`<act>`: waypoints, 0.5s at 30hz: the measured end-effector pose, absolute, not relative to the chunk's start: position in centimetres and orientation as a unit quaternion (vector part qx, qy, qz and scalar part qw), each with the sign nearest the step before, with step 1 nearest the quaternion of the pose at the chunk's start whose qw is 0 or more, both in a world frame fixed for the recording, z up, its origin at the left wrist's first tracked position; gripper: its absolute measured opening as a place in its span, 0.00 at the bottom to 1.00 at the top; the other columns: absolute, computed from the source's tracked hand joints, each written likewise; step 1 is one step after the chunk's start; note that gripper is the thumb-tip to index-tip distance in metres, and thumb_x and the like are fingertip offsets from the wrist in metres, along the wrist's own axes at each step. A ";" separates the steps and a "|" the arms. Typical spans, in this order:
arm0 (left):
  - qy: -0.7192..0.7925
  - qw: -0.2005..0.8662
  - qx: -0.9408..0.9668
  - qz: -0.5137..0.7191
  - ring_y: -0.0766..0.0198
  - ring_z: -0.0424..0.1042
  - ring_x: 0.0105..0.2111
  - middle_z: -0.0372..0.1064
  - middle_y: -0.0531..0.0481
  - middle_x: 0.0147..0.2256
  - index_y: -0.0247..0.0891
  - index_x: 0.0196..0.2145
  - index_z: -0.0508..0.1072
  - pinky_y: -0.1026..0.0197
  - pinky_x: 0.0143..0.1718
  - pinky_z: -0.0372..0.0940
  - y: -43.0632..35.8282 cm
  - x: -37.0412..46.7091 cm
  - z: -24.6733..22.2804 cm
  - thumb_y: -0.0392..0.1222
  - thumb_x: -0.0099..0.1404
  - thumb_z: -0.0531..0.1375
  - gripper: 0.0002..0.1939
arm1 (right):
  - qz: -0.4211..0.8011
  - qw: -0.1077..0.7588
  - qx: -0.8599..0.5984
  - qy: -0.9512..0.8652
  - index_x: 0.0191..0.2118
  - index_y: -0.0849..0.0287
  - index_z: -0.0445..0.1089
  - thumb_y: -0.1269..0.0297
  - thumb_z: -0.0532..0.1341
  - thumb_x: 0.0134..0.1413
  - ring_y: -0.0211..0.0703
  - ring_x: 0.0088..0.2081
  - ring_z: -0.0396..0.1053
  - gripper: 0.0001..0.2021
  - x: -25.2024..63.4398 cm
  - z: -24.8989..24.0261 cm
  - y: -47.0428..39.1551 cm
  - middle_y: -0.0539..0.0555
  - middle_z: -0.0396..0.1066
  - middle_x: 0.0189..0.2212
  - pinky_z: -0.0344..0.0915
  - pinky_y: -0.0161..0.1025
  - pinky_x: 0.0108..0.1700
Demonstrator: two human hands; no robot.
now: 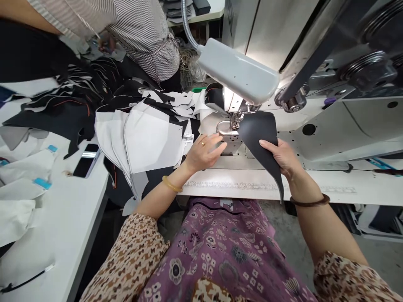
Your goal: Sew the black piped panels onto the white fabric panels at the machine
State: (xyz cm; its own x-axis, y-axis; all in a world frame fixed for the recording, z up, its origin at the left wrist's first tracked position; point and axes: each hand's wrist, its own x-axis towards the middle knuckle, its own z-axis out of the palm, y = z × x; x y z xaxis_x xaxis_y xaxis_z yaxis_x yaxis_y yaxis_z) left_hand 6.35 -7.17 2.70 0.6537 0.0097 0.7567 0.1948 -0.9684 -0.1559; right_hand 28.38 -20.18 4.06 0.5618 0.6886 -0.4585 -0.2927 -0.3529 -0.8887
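Observation:
My right hand (281,155) grips the edge of a dark fabric piece (260,130), thumb on top. The piece's upper left edge lies close to the presser foot (235,121) of the sewing machine (292,138), and its pointed end hangs over the table's front edge. Left of the needle area, my left hand (206,153) hovers with fingers apart and holds nothing. White fabric pieces (154,134) are piled beside it, with a barcode label (188,138) close to the fingers. A lamp (237,71) hangs over the needle and lights it.
Dark cut pieces (63,105) are heaped at the left. A phone (86,160) lies on the white side table (72,222). Another person (147,37) stands behind the pile. A ruler strip (217,184) runs along the machine table's front edge.

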 end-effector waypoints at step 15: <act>-0.511 0.096 -0.811 -0.270 0.53 0.63 0.51 0.66 0.41 0.46 0.39 0.40 0.74 0.51 0.51 0.61 -8.3 -11.3 -2.9 0.39 0.61 0.55 0.11 | 0.405 0.391 -0.785 -0.260 0.36 0.58 0.66 0.48 0.63 0.39 0.38 0.26 0.65 0.21 29.4 6.1 -19.7 0.55 0.69 0.29 0.65 0.37 0.25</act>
State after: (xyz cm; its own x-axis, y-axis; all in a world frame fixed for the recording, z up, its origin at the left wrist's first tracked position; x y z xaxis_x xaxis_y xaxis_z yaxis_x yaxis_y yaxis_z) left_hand -11.29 -8.27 -2.93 0.3329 0.7764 0.5351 0.8796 -0.4602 0.1204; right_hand 29.40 -19.68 6.14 0.5367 0.7244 -0.4327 0.0915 -0.5597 -0.8236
